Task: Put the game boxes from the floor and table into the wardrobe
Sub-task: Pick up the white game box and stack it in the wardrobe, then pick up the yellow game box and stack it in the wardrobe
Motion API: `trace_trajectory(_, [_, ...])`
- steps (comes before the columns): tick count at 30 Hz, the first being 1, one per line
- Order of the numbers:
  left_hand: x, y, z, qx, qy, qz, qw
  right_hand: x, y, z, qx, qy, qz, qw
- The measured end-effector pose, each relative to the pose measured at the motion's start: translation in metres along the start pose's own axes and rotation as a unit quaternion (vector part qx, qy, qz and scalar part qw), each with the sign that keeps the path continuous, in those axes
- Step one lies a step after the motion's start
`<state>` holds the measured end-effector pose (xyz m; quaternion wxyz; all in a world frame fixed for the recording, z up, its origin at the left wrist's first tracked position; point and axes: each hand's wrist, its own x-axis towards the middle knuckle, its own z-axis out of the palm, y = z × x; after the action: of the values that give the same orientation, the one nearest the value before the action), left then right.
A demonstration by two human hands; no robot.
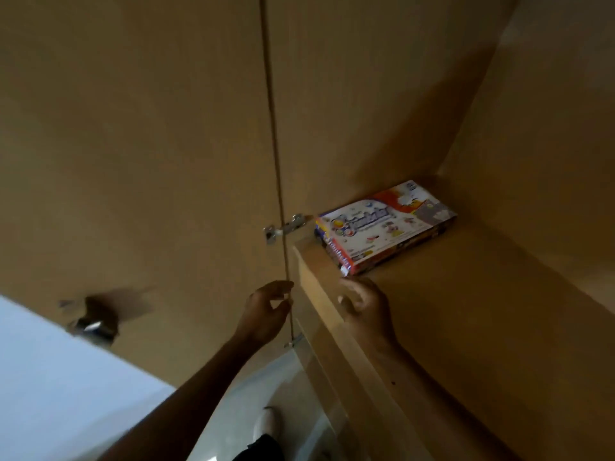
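Observation:
A stack of colourful game boxes (382, 226) lies flat on a wooden wardrobe shelf (466, 311), pushed toward the back corner. The top box is mostly white with red and blue print. My right hand (366, 304) hovers over the shelf's front edge just below the boxes, fingers curled and holding nothing, not touching the stack. My left hand (266, 311) is raised beside the edge of the open wardrobe door (149, 161), fingers loosely bent and apart, with nothing in them.
A metal hinge (283, 227) joins the door to the wardrobe frame, and a second hinge (294, 341) sits lower. A blurred door handle (96, 321) shows at left. Pale floor and my white shoe (266, 424) lie below. The wardrobe's side wall (532, 161) closes the right.

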<state>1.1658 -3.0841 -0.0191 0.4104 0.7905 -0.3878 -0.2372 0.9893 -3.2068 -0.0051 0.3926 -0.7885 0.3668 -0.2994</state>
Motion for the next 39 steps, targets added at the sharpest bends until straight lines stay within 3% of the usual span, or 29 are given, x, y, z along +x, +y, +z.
trace_trajectory(4, [-0.073, -0.043, -0.029, -0.057, 0.052, -0.063, 0.995, -0.048, -0.019, 0.044, 0.061, -0.14, 0.058, 0.987])
trace_trajectory(9, [-0.195, -0.106, -0.084, -0.081, 0.134, -0.148, 0.977, -0.116, -0.058, 0.118, 0.043, -0.269, 0.046, 0.961])
trace_trajectory(15, [-0.366, -0.159, -0.143, -0.111, 0.289, -0.238, 0.921, -0.219, -0.123, 0.207, 0.045, -0.379, -0.006, 0.924])
trace_trajectory(20, [-0.528, -0.201, -0.181, -0.122, 0.377, -0.303, 0.867, -0.333, -0.19, 0.277, 0.042, -0.496, -0.062, 0.865])
trace_trajectory(28, [-0.73, -0.221, -0.208, -0.143, 0.566, -0.397, 0.708, -0.511, -0.293, 0.373, 0.031, -0.667, -0.172, 0.724])
trace_trajectory(31, [-0.811, -0.232, -0.204, -0.166, 0.64, -0.426, 0.618, -0.597, -0.328, 0.412, 0.015, -0.735, -0.22, 0.641])
trace_trajectory(35, [-0.902, -0.242, -0.2, -0.189, 0.686, -0.457, 0.533, -0.704, -0.371, 0.449, 0.005, -0.792, -0.266, 0.55])
trace_trajectory(39, [-1.001, -0.245, -0.195, -0.201, 0.738, -0.484, 0.425, -0.834, -0.411, 0.475, -0.018, -0.842, -0.307, 0.443])
